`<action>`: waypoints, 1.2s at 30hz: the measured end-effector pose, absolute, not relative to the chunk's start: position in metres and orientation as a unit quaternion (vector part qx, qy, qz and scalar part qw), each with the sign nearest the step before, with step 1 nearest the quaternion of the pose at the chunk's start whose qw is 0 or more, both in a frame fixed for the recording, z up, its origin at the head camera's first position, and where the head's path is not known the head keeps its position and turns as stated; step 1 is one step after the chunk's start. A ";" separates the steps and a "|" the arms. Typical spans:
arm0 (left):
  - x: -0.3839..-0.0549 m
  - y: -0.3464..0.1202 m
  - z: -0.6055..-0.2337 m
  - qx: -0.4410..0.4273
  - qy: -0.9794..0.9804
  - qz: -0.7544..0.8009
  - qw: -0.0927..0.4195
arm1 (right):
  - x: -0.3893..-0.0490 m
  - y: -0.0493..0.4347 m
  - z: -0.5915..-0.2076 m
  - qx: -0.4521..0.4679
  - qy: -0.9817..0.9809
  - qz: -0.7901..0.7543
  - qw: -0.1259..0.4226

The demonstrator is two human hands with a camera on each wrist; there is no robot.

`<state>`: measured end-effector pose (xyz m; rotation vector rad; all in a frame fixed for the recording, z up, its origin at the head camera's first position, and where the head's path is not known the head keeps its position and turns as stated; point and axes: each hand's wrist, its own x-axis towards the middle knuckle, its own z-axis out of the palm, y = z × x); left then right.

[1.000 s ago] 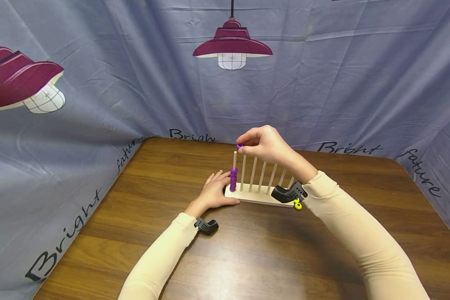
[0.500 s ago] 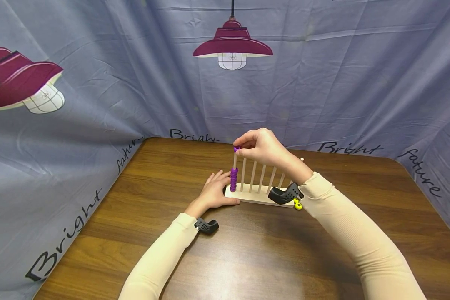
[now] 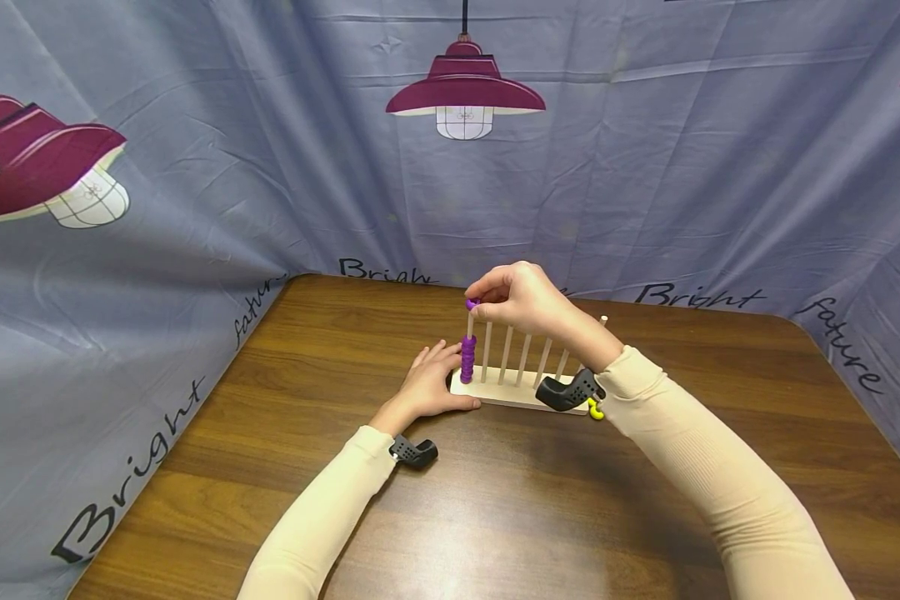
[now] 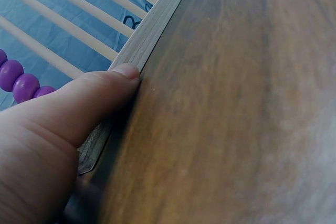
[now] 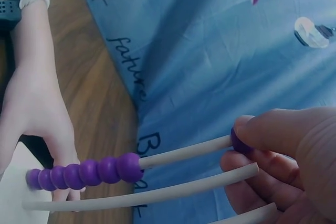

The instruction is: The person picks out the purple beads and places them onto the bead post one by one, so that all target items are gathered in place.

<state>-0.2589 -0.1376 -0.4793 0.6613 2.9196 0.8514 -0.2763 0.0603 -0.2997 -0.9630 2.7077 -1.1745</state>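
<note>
A pale wooden peg rack with several upright rods stands on the table. Its leftmost rod carries a stack of purple beads. My left hand holds the rack's left end, thumb along the front edge and fingers behind the end. My right hand pinches one purple bead between thumb and fingers at the top of that same rod. In the right wrist view the rod's tip is hidden by this bead, and bare rod shows between it and the stack.
Yellow beads lie by the rack's right end, partly hidden by the right wrist camera. The other rods stand bare under the right hand. A blue printed curtain surrounds the wooden table.
My right hand has moved left and slightly down, bringing the purple bead from beside the leftmost rod onto its top. The left hand and rack have stayed still.
</note>
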 end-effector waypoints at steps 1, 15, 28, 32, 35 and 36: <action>-0.259 -0.137 -0.480 0.212 0.938 0.274 0.015 | -0.276 0.061 -0.300 -0.311 0.873 -0.376 0.019; -0.259 -0.138 -0.482 0.215 0.936 0.277 0.008 | -0.276 0.058 -0.304 -0.338 0.876 -0.344 -0.005; -0.260 -0.137 -0.479 0.216 0.936 0.277 0.004 | -0.275 0.064 -0.300 -0.331 0.879 -0.342 -0.027; -0.260 -0.138 -0.478 0.220 0.935 0.277 0.003 | -0.272 0.073 -0.296 -0.320 0.882 -0.343 -0.038; -0.259 -0.142 -0.474 0.227 0.933 0.278 0.015 | -0.271 0.086 -0.294 -0.312 0.885 -0.342 -0.051; -0.258 -0.143 -0.472 0.229 0.933 0.278 0.023 | -0.270 0.092 -0.293 -0.308 0.887 -0.341 -0.054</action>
